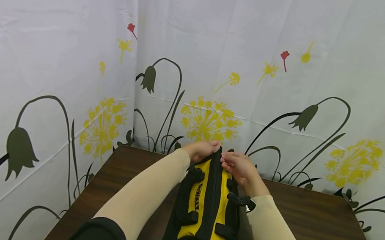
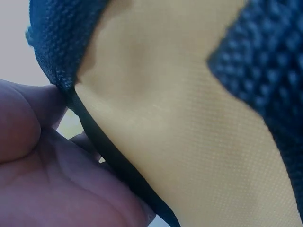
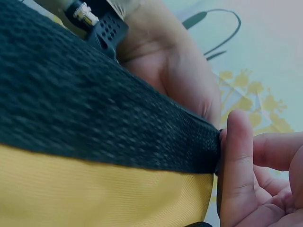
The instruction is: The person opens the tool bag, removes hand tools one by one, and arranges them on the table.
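Black-and-yellow fabric tool bag (image 1: pixel 210 213), long and soft-sided, lying lengthwise on a dark brown wooden worktop (image 1: pixel 315 232), its far end near the back edge. A black central strip (image 1: pixel 213 190) runs along its top between yellow panels, one lettered DeWALT; the inside is hidden from view. Both arms, in beige sleeves (image 1: pixel 147 198), stretch forward on either side of the bag, converging at its far end. There the left hand (image 1: pixel 204 149) and right hand (image 1: pixel 241 170) face each other, fingers of each pinching the bag's black edge.
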Demonstrator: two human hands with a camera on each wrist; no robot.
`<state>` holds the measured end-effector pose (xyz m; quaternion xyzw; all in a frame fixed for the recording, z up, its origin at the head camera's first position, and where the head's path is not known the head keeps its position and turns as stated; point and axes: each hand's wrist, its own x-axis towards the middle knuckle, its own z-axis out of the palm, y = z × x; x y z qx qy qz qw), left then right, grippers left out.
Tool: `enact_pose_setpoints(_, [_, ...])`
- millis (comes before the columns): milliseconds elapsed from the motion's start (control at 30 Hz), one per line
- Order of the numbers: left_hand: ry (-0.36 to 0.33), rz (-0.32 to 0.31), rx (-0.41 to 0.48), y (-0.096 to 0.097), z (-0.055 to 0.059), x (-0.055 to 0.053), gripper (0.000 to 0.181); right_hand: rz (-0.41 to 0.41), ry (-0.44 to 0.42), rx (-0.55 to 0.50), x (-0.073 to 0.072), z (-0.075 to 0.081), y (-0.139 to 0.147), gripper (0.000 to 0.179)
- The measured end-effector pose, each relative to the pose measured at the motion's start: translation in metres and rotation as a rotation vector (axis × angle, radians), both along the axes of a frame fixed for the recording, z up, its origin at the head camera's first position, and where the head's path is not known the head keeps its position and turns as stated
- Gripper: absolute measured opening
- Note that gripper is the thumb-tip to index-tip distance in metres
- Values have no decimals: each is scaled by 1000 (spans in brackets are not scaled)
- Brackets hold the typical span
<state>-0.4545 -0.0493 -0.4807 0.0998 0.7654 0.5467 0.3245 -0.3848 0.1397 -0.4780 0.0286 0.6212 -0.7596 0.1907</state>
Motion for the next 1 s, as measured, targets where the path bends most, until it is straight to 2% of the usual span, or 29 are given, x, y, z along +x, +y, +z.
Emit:
enact_pose_setpoints(333, [-26, -4, 71, -3, -6, 1, 59, -2, 42, 12, 22, 2, -5, 24])
enact_pose_setpoints(667, [-19, 19, 84, -5, -8, -2, 63, 42, 112, 101, 40, 1, -5, 26])
enact_pose_setpoints(867, [-17, 13, 89, -5, -7, 0, 63, 65, 164, 121, 61, 0, -4, 28])
enact_pose_setpoints(1000, [-22, 0, 82, -4, -6, 1, 62, 50, 177, 138, 76, 1, -4, 27])
